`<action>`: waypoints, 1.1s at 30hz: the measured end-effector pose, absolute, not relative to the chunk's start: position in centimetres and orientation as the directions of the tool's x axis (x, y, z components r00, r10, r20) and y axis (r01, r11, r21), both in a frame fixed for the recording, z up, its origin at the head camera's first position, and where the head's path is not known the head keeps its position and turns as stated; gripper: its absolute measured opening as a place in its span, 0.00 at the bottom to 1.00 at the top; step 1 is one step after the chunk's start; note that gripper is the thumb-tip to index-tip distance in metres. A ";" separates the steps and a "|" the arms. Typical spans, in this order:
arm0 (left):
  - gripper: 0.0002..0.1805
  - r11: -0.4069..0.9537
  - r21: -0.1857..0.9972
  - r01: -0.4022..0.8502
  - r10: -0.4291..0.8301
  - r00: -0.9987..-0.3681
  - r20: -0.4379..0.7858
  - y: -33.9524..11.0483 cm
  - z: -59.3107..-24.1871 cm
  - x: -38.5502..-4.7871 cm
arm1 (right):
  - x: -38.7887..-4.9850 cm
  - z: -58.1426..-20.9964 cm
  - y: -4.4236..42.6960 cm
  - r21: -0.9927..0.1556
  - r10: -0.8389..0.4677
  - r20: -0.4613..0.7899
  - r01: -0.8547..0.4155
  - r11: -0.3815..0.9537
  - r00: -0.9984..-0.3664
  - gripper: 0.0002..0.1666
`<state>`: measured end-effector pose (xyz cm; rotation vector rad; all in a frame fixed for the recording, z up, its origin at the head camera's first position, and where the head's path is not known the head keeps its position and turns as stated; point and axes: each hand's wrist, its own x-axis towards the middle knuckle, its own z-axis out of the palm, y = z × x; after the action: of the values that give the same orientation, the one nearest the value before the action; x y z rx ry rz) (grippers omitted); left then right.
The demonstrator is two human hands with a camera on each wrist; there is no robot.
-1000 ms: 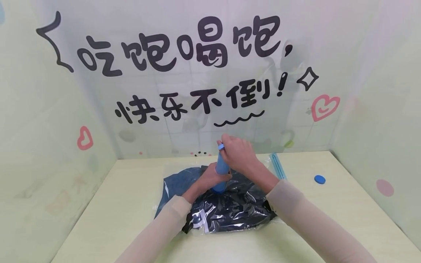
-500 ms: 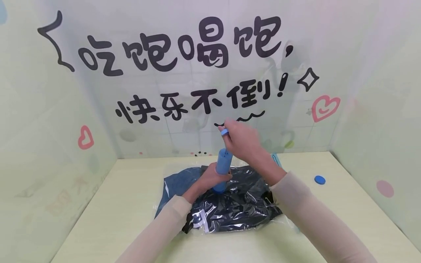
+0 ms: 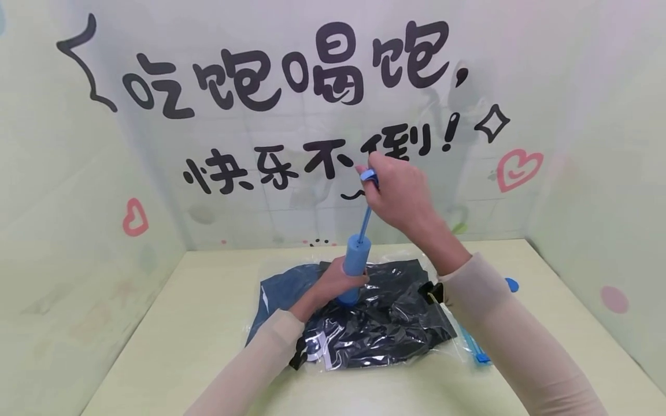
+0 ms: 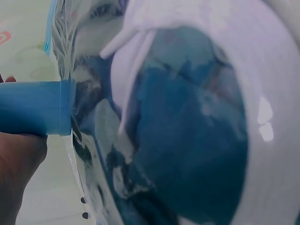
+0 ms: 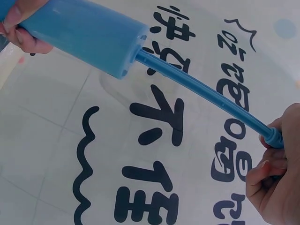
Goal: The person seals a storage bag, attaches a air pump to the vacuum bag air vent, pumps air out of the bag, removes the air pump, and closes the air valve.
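With left hand [image 3: 334,279] curled round blue pump [image 3: 356,257], press onto bag [image 3: 374,335] beneath; with right hand [image 3: 399,192] gripping handle [image 3: 369,175] above, stroke straight.

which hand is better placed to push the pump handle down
Probably the right hand: it already grips the handle atop the extended rod, while the left hand holds the barrel.

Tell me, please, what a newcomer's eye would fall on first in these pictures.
Probably the big black Chinese lettering across the pale back wall. Next, near the middle, the right hand grips the raised blue handle of a light-blue plastic cylindrical pump, while the left hand holds its barrel on a clear plastic bag of dark fabric on the pale wood-look table.
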<state>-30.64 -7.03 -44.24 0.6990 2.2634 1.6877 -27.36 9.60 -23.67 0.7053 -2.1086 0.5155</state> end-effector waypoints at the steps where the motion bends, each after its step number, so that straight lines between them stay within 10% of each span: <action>1: 0.16 0.224 0.945 0.236 0.502 -0.860 0.096 -7.0 -44.2 -30.6 | -27.4 -23.7 9.5 -0.119 -0.295 0.816 -0.643 0.756 -0.498 0.23; 16: 0.09 0.175 0.952 0.251 0.538 -0.834 0.122 -7.3 -44.5 -30.5 | -27.8 -30.6 8.0 -0.029 -0.412 0.627 -0.548 0.836 -0.661 0.23; 33: 0.11 0.185 0.944 0.274 0.552 -0.824 0.131 -7.2 -44.4 -30.7 | -27.8 -33.0 7.9 -0.073 -0.410 0.648 -0.588 0.806 -0.642 0.23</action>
<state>-30.70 -7.23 -44.40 0.7934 2.2212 1.6878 -27.82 7.86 -33.01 0.7327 -2.3545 0.3677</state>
